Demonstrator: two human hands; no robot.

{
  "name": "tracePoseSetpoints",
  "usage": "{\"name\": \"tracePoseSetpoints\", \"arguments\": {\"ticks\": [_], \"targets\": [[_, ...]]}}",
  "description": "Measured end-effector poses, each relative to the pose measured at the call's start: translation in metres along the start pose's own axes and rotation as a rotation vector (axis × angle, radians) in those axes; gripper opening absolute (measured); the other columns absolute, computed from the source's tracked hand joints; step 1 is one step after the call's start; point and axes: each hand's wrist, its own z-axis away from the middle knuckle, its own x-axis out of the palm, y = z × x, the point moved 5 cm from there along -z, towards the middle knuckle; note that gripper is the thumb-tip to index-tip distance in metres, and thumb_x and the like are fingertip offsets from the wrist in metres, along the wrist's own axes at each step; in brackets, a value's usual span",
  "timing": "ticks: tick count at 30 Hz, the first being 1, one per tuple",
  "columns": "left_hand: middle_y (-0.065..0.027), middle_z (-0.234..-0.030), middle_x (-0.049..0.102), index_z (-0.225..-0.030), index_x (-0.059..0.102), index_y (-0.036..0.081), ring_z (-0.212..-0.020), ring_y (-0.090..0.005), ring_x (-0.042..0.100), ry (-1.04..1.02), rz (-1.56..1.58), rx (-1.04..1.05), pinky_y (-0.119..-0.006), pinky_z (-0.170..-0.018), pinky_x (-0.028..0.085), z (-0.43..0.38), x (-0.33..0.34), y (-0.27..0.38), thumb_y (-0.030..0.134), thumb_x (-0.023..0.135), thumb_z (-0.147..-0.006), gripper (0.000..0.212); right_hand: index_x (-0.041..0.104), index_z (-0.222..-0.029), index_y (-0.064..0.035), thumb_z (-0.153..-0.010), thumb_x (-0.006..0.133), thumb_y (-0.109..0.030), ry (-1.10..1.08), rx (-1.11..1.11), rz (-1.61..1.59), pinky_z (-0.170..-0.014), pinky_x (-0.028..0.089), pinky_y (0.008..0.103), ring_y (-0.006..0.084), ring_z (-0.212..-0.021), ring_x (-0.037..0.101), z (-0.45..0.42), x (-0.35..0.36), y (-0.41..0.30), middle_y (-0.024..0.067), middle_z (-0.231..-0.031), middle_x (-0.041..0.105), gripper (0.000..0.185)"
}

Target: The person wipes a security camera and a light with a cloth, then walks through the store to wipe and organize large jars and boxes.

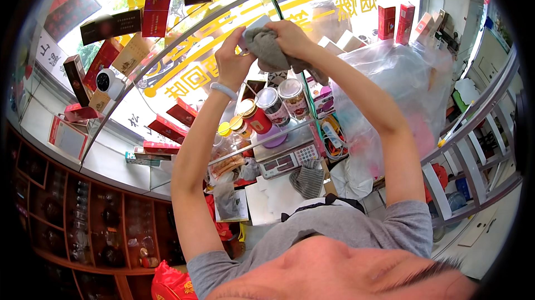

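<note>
My left hand [235, 58], with a pale bangle [223, 90] on its wrist, is raised at the top middle. It grips a small whitish box-like item [256, 25], mostly hidden by a cloth and my fingers. My right hand [292, 37] is closed on a grey cloth [268, 48], which lies against the item and droops below it. Under my hands are lidded jars [273, 105] and a red canister [256, 118] beside a digital scale [278, 164].
A metal ladder [464, 170] leans at the right, near a big clear plastic sheet [384, 91]. Glass shelving with an edge [138, 76] holds red cartons [167, 128] and a white camera [109, 80]. Wooden cabinets [92, 216] fill the lower left. A striped cloth [308, 179] lies below the scale.
</note>
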Motion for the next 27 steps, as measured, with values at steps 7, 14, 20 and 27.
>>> {"name": "tracePoseSetpoints", "arguments": {"ticks": [7, 14, 20, 27], "targets": [[-0.0122, -0.084, 0.061, -0.102, 0.056, 0.002, -0.073, -0.0187, 0.059, 0.03, 0.016, 0.016, -0.028, -0.066, 0.047, 0.003, 0.002, -0.003, 0.006, 0.069, -0.056, 0.048, 0.059, -0.093, -0.0055, -0.066, 0.048, -0.013, 0.046, 0.055, -0.042, -0.076, 0.043, 0.0403, 0.0344, -0.087, 0.054, -0.005, -0.01, 0.016, 0.0181, -0.089, 0.059, 0.03], [-0.0124, -0.085, 0.061, -0.102, 0.056, 0.003, -0.077, -0.0195, 0.06, 0.012, 0.107, -0.101, -0.029, -0.069, 0.048, 0.005, 0.01, -0.006, 0.006, 0.068, -0.057, 0.047, 0.058, -0.094, -0.0064, -0.069, 0.051, -0.018, 0.23, 0.167, 0.058, -0.074, 0.044, 0.0386, 0.0327, -0.086, 0.055, -0.003, -0.032, 0.052, 0.0161, -0.091, 0.059, 0.028], [-0.0106, -0.092, 0.059, -0.106, 0.052, 0.0, -0.082, -0.0172, 0.058, 0.031, 0.255, -0.225, -0.028, -0.073, 0.048, 0.017, 0.006, -0.027, 0.007, 0.07, -0.061, 0.049, 0.049, -0.104, -0.0009, -0.081, 0.047, -0.006, 0.715, 0.106, -0.937, -0.073, 0.043, 0.0243, 0.0143, -0.083, 0.054, 0.047, -0.074, 0.04, 0.0091, -0.087, 0.057, 0.024], [-0.0138, -0.097, 0.056, -0.108, 0.047, -0.005, -0.086, -0.0182, 0.057, 0.027, 0.482, -0.456, -0.026, -0.075, 0.048, 0.032, 0.02, -0.039, 0.007, 0.07, -0.065, 0.05, 0.053, -0.098, -0.0064, -0.084, 0.047, -0.019, 0.561, 0.162, 0.188, -0.064, 0.046, 0.0312, 0.0165, -0.077, 0.055, 0.164, -0.016, 0.14, 0.0085, -0.091, 0.056, 0.02]]}}
